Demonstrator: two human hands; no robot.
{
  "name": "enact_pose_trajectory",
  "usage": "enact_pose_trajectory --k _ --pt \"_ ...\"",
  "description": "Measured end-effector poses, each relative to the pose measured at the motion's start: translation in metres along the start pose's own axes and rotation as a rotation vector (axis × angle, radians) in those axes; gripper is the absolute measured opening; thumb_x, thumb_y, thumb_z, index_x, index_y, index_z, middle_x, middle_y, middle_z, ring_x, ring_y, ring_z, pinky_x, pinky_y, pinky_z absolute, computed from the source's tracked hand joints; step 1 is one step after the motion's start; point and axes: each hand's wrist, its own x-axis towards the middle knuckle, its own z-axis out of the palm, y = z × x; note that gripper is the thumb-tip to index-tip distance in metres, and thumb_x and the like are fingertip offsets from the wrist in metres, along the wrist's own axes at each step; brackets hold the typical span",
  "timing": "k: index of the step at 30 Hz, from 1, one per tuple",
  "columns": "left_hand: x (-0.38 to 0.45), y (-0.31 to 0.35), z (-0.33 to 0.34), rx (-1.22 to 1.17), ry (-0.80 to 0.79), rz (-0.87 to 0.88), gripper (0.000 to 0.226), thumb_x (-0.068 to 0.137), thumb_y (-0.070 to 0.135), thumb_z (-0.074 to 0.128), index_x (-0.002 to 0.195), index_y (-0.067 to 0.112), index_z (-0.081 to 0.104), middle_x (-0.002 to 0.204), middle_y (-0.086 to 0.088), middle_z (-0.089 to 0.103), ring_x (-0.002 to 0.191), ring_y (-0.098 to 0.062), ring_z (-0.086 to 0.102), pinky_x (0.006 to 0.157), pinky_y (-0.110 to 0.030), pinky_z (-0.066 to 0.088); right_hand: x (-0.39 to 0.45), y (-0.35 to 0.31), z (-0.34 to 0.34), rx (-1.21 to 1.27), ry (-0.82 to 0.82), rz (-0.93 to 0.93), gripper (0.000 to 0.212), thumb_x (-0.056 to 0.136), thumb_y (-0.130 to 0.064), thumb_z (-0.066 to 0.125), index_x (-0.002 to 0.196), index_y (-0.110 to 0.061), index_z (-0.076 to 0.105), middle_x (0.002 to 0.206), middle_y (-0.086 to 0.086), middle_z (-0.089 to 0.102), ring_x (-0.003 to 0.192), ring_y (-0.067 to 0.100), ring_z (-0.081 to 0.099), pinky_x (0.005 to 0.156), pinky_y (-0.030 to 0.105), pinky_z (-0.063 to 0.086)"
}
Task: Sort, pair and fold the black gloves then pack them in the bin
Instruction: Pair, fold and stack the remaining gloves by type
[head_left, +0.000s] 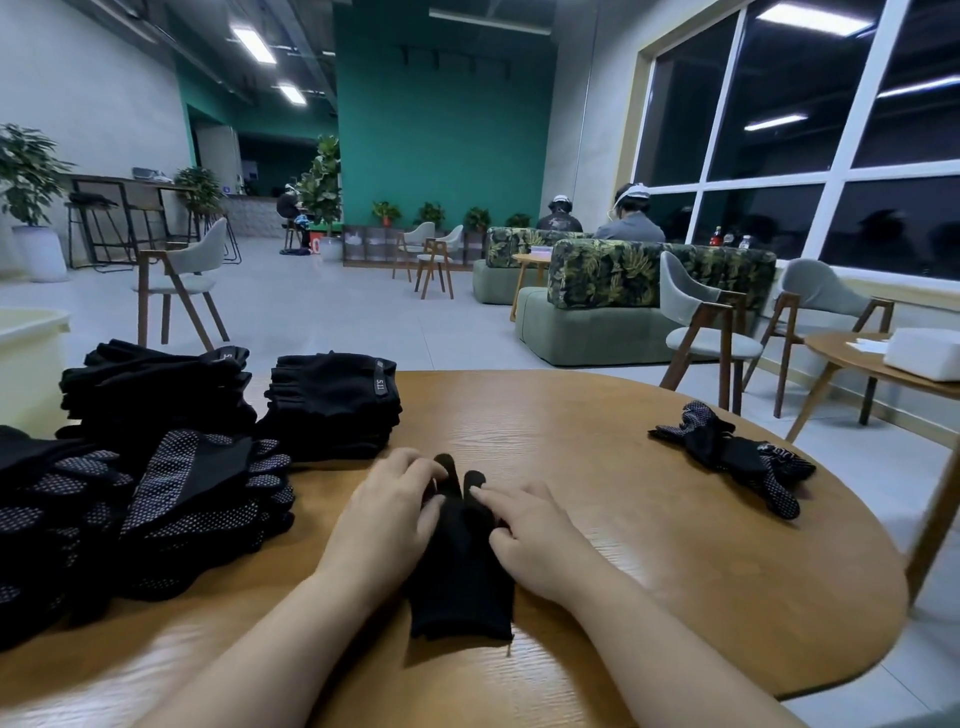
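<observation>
A plain black glove (460, 577) lies flat on the wooden table (649, 545) right in front of me, cuff toward me, fingers pointing away. My left hand (392, 514) rests on its left side with fingers spread over the glove's fingers. On the glove's right side, my right hand (530, 535) touches it, index finger stretched toward a glove fingertip. A folded stack of black gloves (332, 410) stands at the back left beside another stack (156, 384). Dotted-palm black gloves (197, 499) lie heaped at the left. A few loose gloves (737, 457) lie at the right.
A pale yellow bin (31, 364) stands at the far left beyond the table's edge. Chairs (711, 332) and a second table (883, 364) with a white box stand to the right. People sit on sofas far behind.
</observation>
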Motion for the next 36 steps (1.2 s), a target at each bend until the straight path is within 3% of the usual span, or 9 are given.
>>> enact_pose_trajectory --k 5,9,16,18,21,24,26,29,36 --pt "-0.010 0.007 0.004 -0.054 -0.341 0.052 0.043 0.092 0.051 0.046 0.134 0.038 0.045 0.142 0.023 0.034 0.134 -0.001 0.028 0.112 -0.022 0.020 0.006 0.026 -0.028 -0.062 0.298 0.214 0.049 0.086 -0.021 0.040 0.134 -0.027 0.049 0.139 -0.009 0.046 0.129 0.015 0.030 0.108 0.030 0.024" --pt "-0.011 0.007 0.008 0.029 -0.501 0.056 0.052 0.093 0.058 0.037 0.142 0.046 0.027 0.154 0.023 0.013 0.142 0.003 -0.002 0.118 -0.028 -0.004 0.005 0.069 -0.067 -0.167 0.446 0.590 0.056 0.089 -0.021 0.046 0.143 -0.031 0.034 0.156 0.001 0.017 0.141 0.025 0.009 0.112 0.045 0.017" --pt "-0.011 0.009 0.009 0.145 -0.601 0.069 0.065 0.082 0.072 0.018 0.143 0.051 0.013 0.156 0.022 -0.001 0.140 0.003 -0.017 0.117 -0.031 -0.010 -0.010 0.145 -0.100 -0.549 0.347 0.713 0.054 0.094 -0.035 0.046 0.144 -0.040 0.026 0.157 0.007 0.001 0.143 0.032 -0.008 0.113 0.056 0.001" --pt "-0.011 0.009 0.009 0.139 -0.599 0.084 0.083 0.067 0.085 0.003 0.142 0.053 0.012 0.155 0.024 -0.003 0.139 0.005 -0.018 0.116 -0.030 -0.011 -0.010 0.156 -0.108 -0.602 0.311 0.734 0.058 0.093 -0.043 0.046 0.145 -0.044 0.020 0.157 0.005 -0.003 0.142 0.034 -0.013 0.110 0.062 -0.003" --pt "-0.011 0.007 0.010 0.115 -0.579 0.093 0.107 0.043 0.093 -0.017 0.139 0.058 0.012 0.154 0.026 -0.002 0.137 0.007 -0.019 0.115 -0.029 -0.010 -0.007 0.169 -0.115 -0.519 0.246 0.814 0.066 0.090 -0.057 0.046 0.145 -0.050 0.011 0.158 0.002 -0.010 0.142 0.036 -0.017 0.107 0.068 -0.004" --pt "-0.012 0.006 0.012 0.092 -0.581 0.107 0.094 0.043 0.094 -0.017 0.129 0.068 0.012 0.154 0.026 -0.001 0.137 0.008 -0.019 0.115 -0.029 -0.009 -0.002 0.175 -0.121 -0.398 0.116 0.891 0.061 0.091 -0.063 0.036 0.145 -0.050 0.012 0.159 -0.001 0.001 0.143 0.038 0.002 0.109 0.062 0.011" --pt "-0.010 0.006 0.014 0.082 -0.584 0.112 0.086 0.044 0.094 -0.017 0.123 0.072 0.012 0.154 0.026 0.000 0.137 0.008 -0.020 0.114 -0.028 -0.009 0.001 0.173 -0.124 -0.458 0.044 0.887 0.053 0.094 -0.061 0.030 0.144 -0.047 0.022 0.156 0.000 0.020 0.140 0.036 0.015 0.108 0.056 0.019" --pt "-0.010 0.007 0.015 0.081 -0.587 0.111 0.085 0.043 0.094 -0.018 0.120 0.073 0.012 0.154 0.026 0.001 0.137 0.008 -0.020 0.114 -0.028 -0.009 0.004 0.166 -0.120 -0.482 0.097 0.793 0.041 0.097 -0.050 0.032 0.136 -0.041 0.043 0.145 0.000 0.039 0.132 0.032 0.027 0.103 0.050 0.031" --pt "-0.011 0.009 0.013 0.060 -0.572 0.107 0.096 0.041 0.096 -0.014 0.124 0.065 0.023 0.153 0.026 0.010 0.140 0.006 -0.008 0.116 -0.029 -0.006 -0.003 0.110 -0.082 -0.391 0.157 0.482 0.025 0.097 -0.041 0.041 0.116 -0.037 0.057 0.130 -0.008 0.051 0.122 0.023 0.038 0.096 0.043 0.035"
